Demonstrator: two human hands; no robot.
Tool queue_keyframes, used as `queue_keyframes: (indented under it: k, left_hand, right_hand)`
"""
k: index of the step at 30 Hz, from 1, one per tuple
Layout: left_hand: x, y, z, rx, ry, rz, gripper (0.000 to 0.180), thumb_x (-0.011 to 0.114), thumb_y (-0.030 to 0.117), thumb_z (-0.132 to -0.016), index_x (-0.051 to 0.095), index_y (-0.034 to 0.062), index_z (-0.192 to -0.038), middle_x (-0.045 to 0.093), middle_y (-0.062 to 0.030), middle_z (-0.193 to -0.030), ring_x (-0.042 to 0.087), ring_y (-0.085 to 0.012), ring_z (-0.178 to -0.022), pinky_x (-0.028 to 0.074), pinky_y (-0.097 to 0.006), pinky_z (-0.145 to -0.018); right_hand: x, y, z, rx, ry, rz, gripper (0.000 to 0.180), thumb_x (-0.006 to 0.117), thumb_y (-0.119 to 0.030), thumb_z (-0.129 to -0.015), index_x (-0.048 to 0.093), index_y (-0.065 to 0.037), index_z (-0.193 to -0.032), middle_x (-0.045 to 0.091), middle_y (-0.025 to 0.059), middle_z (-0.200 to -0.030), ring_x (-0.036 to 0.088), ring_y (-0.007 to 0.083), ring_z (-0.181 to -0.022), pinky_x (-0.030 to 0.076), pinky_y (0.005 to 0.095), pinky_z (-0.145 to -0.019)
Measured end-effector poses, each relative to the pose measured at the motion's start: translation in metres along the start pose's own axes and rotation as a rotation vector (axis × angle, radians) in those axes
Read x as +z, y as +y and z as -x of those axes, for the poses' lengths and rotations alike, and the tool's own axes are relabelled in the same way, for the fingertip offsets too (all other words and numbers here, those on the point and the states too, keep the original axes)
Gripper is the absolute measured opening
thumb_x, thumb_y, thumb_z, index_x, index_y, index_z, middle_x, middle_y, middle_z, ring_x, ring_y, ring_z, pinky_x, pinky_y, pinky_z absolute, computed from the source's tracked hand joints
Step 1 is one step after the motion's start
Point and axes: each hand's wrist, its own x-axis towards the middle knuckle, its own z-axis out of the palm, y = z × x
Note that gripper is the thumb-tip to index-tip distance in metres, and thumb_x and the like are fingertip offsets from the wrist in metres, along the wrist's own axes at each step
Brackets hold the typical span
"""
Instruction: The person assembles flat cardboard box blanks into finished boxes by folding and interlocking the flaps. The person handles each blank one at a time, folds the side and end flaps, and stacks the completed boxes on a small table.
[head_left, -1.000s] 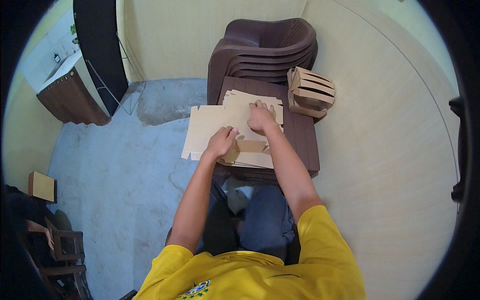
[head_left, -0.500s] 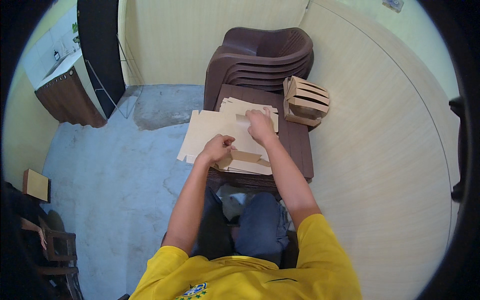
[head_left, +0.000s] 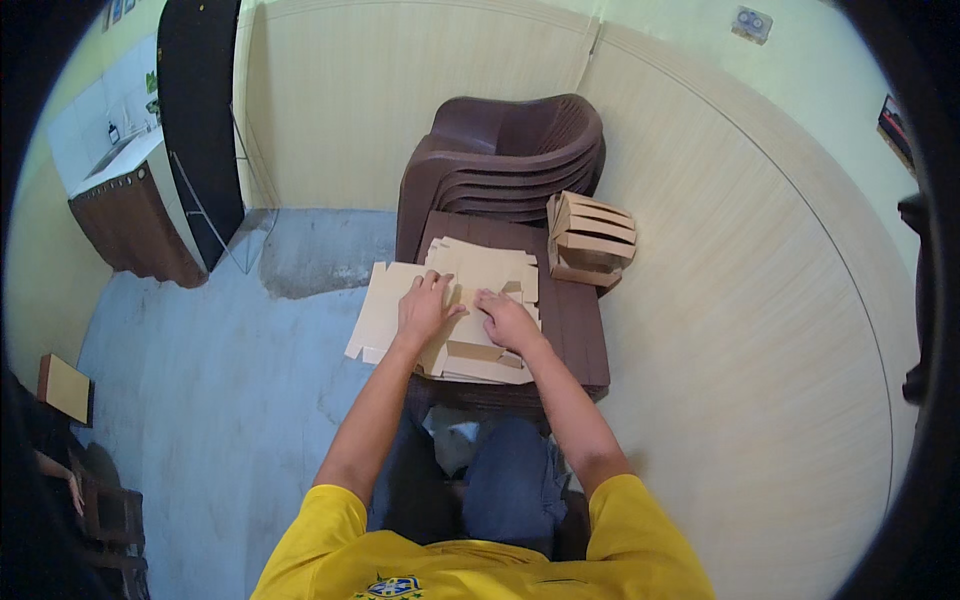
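Observation:
A flat cardboard box blank [head_left: 470, 350] lies on top of a pile of tan cardboard blanks [head_left: 385, 310] on a dark brown stool [head_left: 580, 330] in front of me. My left hand [head_left: 425, 308] rests flat on the blank with its fingers spread. My right hand [head_left: 508, 318] presses down on the blank just to the right, fingers bent over a flap. The two hands are close together, almost touching. Neither hand lifts anything off the pile.
A stack of folded cardboard boxes [head_left: 590, 240] stands at the stool's far right corner. Behind it is a stack of dark brown plastic chairs [head_left: 510, 160] against the beige wall. A dark cabinet with a sink [head_left: 130, 215] stands at the far left, above a grey concrete floor [head_left: 200, 400].
Both hands have come together at the middle of the pile. The left hand moved up and flattened on the cardboard; the right hand pulled back from the far sheets toward me.

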Motion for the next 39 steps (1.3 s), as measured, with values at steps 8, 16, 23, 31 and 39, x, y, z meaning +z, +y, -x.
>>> queue_keyframes:
  k: [8,16,23,31,39]
  left_hand:
    - [0.025,-0.006,0.0,0.139,-0.048,-0.146,0.047,0.063,0.047,-0.102,0.072,0.0202,-0.14,0.062,-0.0039,-0.145,0.055,-0.0298,-0.13,0.046,-0.05,-0.102]
    - [0.026,-0.004,0.0,0.042,-0.051,-0.188,0.049,0.063,0.05,-0.097,0.076,0.0274,-0.139,0.058,-0.0093,-0.154,0.054,-0.0293,-0.134,0.046,-0.049,-0.104]
    - [0.028,-0.005,-0.001,0.012,-0.041,-0.174,0.048,0.065,0.044,-0.094,0.078,0.0265,-0.135,0.06,-0.0122,-0.153,0.055,-0.0284,-0.133,0.047,-0.046,-0.106]
    - [0.027,-0.007,0.0,-0.028,-0.013,-0.11,0.047,0.066,0.04,-0.093,0.079,0.0246,-0.135,0.054,-0.0139,-0.162,0.055,-0.0288,-0.136,0.047,-0.044,-0.109]
    - [0.023,-0.004,0.001,-0.046,-0.022,-0.112,0.047,0.067,0.039,-0.092,0.079,0.0255,-0.136,0.054,-0.015,-0.161,0.055,-0.0298,-0.137,0.047,-0.045,-0.111]
  right_hand:
    - [-0.002,-0.029,-0.019,0.082,0.108,-0.082,0.038,0.063,-0.009,-0.092,0.045,0.0,-0.125,0.073,0.0238,-0.128,0.066,0.0417,-0.127,0.043,0.0521,-0.123]
    - [-0.002,-0.01,-0.022,0.028,0.069,0.091,0.027,0.056,-0.018,-0.105,0.04,0.001,-0.118,0.078,0.0213,-0.123,0.073,0.0421,-0.115,0.036,0.0486,-0.131]
    - [-0.005,-0.003,-0.011,0.065,0.051,0.203,0.031,0.056,-0.017,-0.104,0.043,0.006,-0.122,0.079,0.0177,-0.124,0.076,0.0359,-0.112,0.028,0.0514,-0.134]
    - [-0.014,-0.008,0.0,0.09,-0.002,0.365,0.038,0.056,-0.024,-0.104,0.052,0.006,-0.127,0.075,0.0187,-0.134,0.071,0.0308,-0.127,0.017,0.0495,-0.137]
    - [-0.015,-0.016,0.009,0.012,0.117,0.56,0.05,0.061,-0.037,-0.102,0.062,0.0,-0.136,0.075,0.0192,-0.119,0.054,0.0248,-0.143,0.016,0.052,-0.134]
